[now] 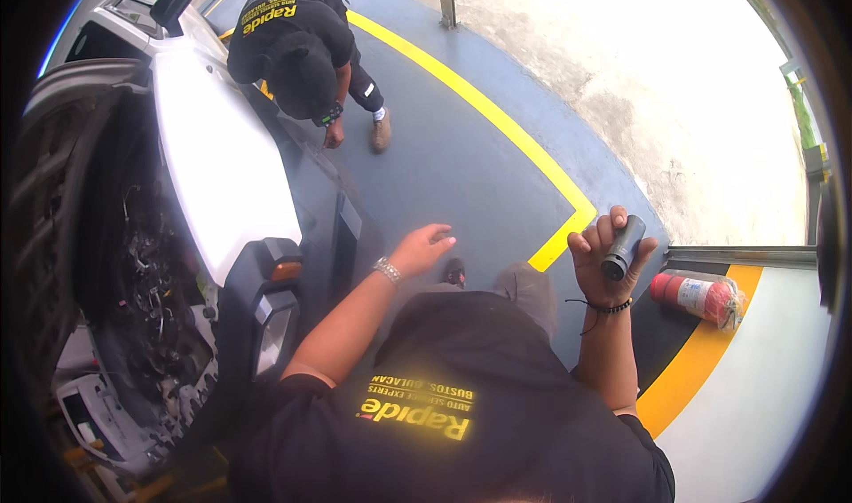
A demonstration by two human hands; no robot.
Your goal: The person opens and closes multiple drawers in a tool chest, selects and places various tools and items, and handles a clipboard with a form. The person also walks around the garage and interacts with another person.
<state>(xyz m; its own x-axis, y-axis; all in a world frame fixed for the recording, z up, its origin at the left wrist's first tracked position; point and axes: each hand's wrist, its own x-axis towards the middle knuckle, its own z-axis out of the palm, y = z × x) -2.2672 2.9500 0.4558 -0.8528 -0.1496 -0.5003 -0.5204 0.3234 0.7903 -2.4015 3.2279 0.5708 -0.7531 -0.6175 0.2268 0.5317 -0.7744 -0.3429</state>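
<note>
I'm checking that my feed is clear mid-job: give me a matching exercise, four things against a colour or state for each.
Things:
1. Right hand
2. Left hand
3. Wrapped cylinder
4. Floor line

Colours and states:
A. Yellow
B. Empty
C. Gripping a dark cylinder
D. Mostly red

Pairs: 1-C, 2-B, 3-D, 4-A

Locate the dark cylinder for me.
The dark cylinder is on the right side of the head view, held in the right hand, up and left of the red, plastic-wrapped canister.
</note>
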